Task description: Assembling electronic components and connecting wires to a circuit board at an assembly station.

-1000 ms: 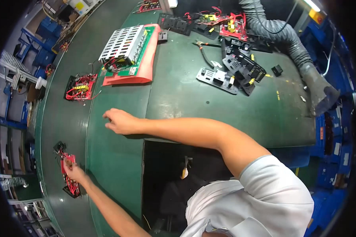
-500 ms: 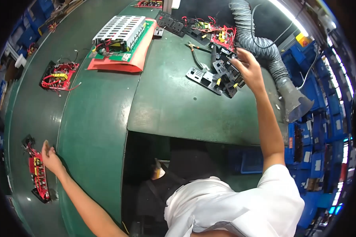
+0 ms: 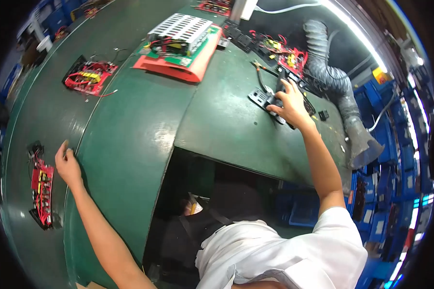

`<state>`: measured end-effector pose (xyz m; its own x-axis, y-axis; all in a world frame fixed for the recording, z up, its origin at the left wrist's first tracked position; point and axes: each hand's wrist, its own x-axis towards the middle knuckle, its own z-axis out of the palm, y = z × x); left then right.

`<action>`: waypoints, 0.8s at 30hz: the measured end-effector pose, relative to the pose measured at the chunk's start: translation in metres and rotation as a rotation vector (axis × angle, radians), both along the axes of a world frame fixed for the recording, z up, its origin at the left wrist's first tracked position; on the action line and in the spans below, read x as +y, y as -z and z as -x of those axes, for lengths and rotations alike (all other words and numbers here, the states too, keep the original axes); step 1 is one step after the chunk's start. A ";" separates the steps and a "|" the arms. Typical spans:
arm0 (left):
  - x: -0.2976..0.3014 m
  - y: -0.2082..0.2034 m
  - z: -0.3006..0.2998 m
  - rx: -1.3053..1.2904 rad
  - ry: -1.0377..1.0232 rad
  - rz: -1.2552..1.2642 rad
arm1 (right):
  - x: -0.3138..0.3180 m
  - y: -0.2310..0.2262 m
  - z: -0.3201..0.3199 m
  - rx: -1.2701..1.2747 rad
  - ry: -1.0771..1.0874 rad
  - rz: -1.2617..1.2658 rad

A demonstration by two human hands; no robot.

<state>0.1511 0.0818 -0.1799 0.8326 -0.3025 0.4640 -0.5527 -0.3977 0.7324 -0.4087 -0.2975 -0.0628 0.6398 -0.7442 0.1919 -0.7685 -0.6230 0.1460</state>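
**Right hand on black part at bench's far side; left hand flat near red board**

Hidden or unclear: the right hand (image 3: pixel 290 103) covers most of the black plastic part (image 3: pixel 264 99) it reaches into, so only the part's left end shows, flat on the green bench (image 3: pixel 130 139). The fingers curl down over it and seem to be gripping; whether they have fully closed on it cannot be told. The pile of black parts (image 3: pixel 307 91) behind the hand, toward 1 o'clock, blurs together; single pieces cannot be separated. The lap area under the bench cut-out is dark and unreadable.

The black part: dark, flat, angular, with small pale marks along its edge, lying at about 1 o'clock from the picture's centre, just left of the right wrist.

Left hand (image 3: pixel 67 164): at 9 o'clock, fingers loosely spread, palm down on the bench, gripping nothing. Just beside it, toward the rim, lies a red circuit board (image 3: pixel 42 190) with black components; hand and board appear slightly apart.

Around: a second red board with wires (image 3: pixel 89 77) at 10 o'clock; a perforated metal unit (image 3: pixel 183 32) on a red tray (image 3: pixel 188 70) at 12 o'clock; a grey ribbed hose (image 3: pixel 340 89) running down the right side at 2 o'clock; blue bins (image 3: pixel 390 159) at 3 o'clock, bent by the lens.
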 end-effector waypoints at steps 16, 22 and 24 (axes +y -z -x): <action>-0.073 -0.070 0.122 0.785 0.780 0.354 | 0.107 -0.006 -0.206 -0.371 -0.734 -0.391; -0.080 -0.053 0.116 0.942 0.917 0.409 | 0.139 -0.008 -0.282 -0.474 -0.978 -0.031; -0.083 -0.051 0.111 0.989 0.898 0.505 | 0.129 0.007 -0.295 -0.759 -0.823 -0.167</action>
